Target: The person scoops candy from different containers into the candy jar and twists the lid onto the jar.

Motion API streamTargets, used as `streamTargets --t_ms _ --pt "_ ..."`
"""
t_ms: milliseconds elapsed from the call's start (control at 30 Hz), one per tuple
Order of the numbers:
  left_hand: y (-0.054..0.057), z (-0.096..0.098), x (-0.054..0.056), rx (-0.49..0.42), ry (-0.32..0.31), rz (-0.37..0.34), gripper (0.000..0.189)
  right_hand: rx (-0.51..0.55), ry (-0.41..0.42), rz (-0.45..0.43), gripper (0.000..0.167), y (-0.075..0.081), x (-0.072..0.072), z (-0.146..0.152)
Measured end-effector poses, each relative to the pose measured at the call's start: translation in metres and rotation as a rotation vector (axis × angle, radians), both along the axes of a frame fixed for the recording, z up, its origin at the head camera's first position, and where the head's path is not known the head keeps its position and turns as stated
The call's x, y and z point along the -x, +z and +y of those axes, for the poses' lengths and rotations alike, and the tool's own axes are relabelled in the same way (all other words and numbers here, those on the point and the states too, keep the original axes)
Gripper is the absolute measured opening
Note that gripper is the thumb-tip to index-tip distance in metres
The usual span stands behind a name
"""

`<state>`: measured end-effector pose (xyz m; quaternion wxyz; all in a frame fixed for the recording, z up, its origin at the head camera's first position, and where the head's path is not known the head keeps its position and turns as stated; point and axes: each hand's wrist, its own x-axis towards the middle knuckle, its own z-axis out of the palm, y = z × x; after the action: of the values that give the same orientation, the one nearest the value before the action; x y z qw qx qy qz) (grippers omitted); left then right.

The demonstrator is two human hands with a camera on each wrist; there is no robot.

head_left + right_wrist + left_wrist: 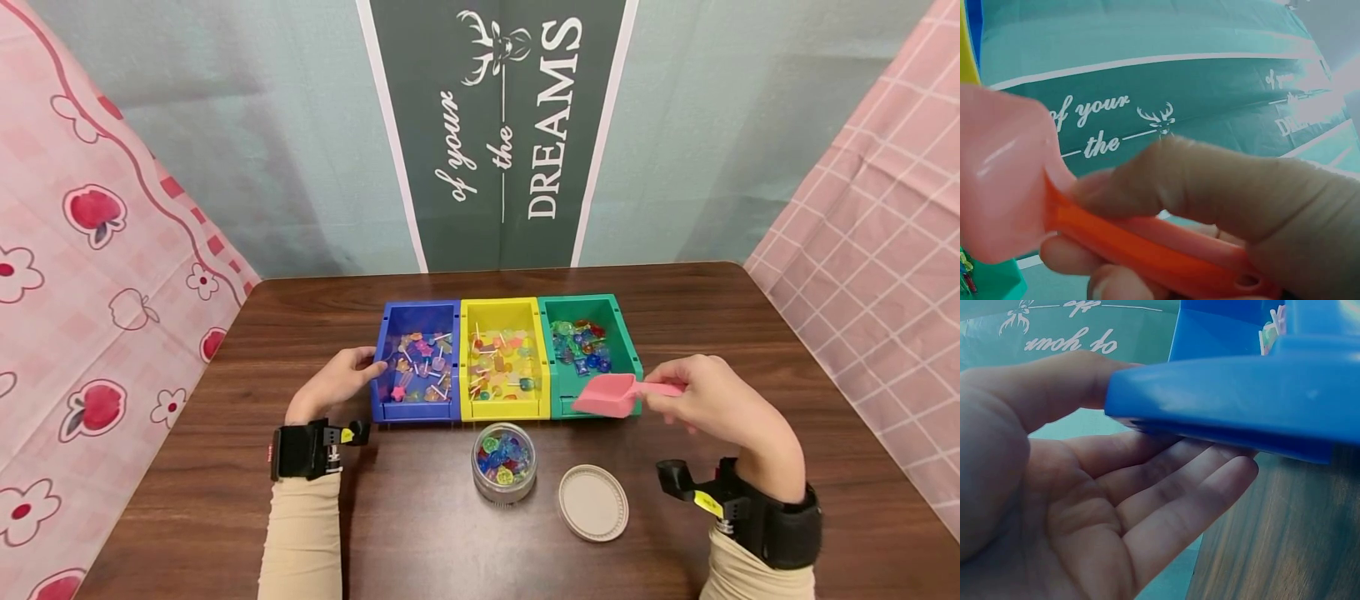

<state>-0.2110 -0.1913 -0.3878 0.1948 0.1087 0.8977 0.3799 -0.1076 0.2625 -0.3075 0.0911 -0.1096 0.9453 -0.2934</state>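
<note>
My right hand (pixel 712 396) grips the handle of a pink scoop (pixel 611 395), thumb on one side and fingers on the other in the right wrist view. The scoop's bowl hangs over the front edge of the green bin (pixel 628 342), and no beads show in it. Colourful clear beads (pixel 581 346) lie in that bin. My left hand (pixel 333 385) holds the side wall of the blue bin (pixel 416 412), with the thumb at the rim and the fingers beneath in the left wrist view. Between these two bins sits a yellow bin (pixel 506 410).
Small lollipop-shaped and other charms lie in the blue and yellow bins. A clear jar (pixel 504 492) of coloured beads stands in front of the yellow bin. To its right a round pale lid (pixel 593 503) lies on the brown table (pixel 435 542). Curtains surround the table.
</note>
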Motion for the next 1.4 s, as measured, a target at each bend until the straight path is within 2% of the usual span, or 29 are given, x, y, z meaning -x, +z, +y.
streamTargets --t_ms 200,467,733,900,1167,1333,1400 --pt "0.000 0.001 0.000 -0.005 0.003 -0.001 0.045 -0.031 -0.015 -0.019 0.022 -0.004 0.004 -0.005" --pt "0.001 0.000 -0.001 -0.010 0.005 -0.005 0.046 -0.097 -0.047 -0.043 0.023 -0.013 0.014 -0.015" --pt "0.000 0.000 -0.001 -0.015 0.002 -0.005 0.047 -0.141 -0.074 -0.007 0.026 -0.020 0.021 -0.020" --pt "0.000 0.001 -0.001 -0.013 -0.007 0.003 0.046 -0.174 -0.146 -0.005 0.027 -0.022 0.024 -0.025" --pt "0.001 0.002 -0.001 -0.010 -0.005 0.007 0.047 -0.238 -0.287 -0.100 0.036 -0.026 0.029 -0.035" --pt "0.000 0.001 0.000 -0.007 -0.004 0.010 0.046 -0.266 -0.331 -0.110 0.047 -0.029 0.032 -0.040" --pt "0.000 0.001 0.000 -0.004 -0.003 0.011 0.045 -0.270 -0.342 -0.111 0.046 -0.030 0.032 -0.041"
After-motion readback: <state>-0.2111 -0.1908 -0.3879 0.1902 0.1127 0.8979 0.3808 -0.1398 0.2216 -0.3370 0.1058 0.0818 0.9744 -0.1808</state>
